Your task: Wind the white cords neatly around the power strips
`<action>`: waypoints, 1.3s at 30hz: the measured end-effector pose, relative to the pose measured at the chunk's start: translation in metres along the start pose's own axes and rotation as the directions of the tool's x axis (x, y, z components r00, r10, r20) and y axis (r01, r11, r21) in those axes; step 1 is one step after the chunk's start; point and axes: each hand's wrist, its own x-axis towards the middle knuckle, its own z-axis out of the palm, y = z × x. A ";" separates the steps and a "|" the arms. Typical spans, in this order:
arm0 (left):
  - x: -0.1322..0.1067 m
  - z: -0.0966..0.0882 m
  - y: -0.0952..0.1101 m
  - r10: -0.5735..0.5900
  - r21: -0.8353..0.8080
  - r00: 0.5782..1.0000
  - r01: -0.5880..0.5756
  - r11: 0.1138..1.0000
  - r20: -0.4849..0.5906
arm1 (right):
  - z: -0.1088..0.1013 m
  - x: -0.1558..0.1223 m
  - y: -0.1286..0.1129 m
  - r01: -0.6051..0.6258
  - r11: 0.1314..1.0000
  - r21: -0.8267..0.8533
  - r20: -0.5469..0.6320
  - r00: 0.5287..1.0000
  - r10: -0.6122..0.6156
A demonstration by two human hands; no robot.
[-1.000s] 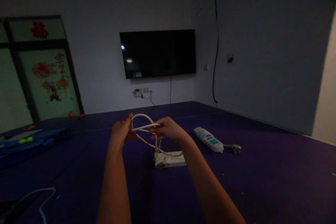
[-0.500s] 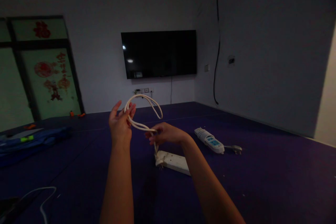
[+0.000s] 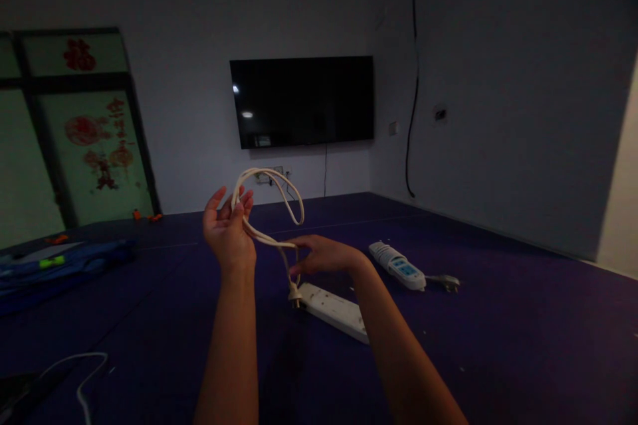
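Left hand (image 3: 230, 232), half-curled, thumbs a loop of cord (image 3: 268, 239); right hand (image 3: 319, 255), nearer, loosely pinches it above power strip (image 3: 333, 309), whose long axis slants near-right.

Dim light, bright reflections on television (image 3: 309, 103)

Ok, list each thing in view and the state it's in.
Thin cream cord: bent into a raised loop, held by the left hand and right hand.
Cream pronged plug: unplugged, prongs showing.
White rectangular plastic power strip: lying flat, partly hidden.
White power strip with blue panels: lying, its cord wrapped around one end.
Black flat television: wall-mounted, screen dark.
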 end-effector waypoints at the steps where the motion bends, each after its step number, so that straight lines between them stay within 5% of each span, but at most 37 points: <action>1: 0.000 0.000 0.001 0.011 0.011 1.000 -0.011 1.000 0.003 | -0.001 -0.002 -0.001 0.006 1.000 -0.001 -0.010 1.000 -0.007; 6: -0.001 -0.001 0.001 0.058 0.050 0.998 -0.059 0.997 0.029 | 0.000 -0.002 -0.008 0.019 1.000 0.011 -0.116 0.993 -0.018; 10: -0.001 -0.002 -0.001 0.061 0.078 0.998 -0.063 0.995 0.027 | 0.010 0.006 -0.013 0.181 0.983 0.025 -0.210 0.963 -0.171; 18: 0.002 -0.009 -0.003 -0.048 0.164 0.998 0.053 0.985 -0.037 | 0.013 0.015 -0.009 0.295 0.955 -0.042 -0.389 0.875 -0.288; 26: 0.010 -0.020 -0.007 -0.081 0.308 0.996 0.091 0.947 -0.046 | 0.007 0.017 -0.004 0.172 0.985 -0.034 -0.607 0.779 -0.157; 33: 0.019 -0.033 0.015 0.074 0.464 0.997 -0.047 0.885 -0.039 | -0.013 0.013 0.021 0.041 0.990 0.132 -0.806 0.587 0.084; 39: 0.026 -0.042 0.018 0.179 0.475 0.984 -0.164 0.865 0.013 | -0.035 0.003 0.057 -0.139 0.939 0.315 -0.749 0.571 0.335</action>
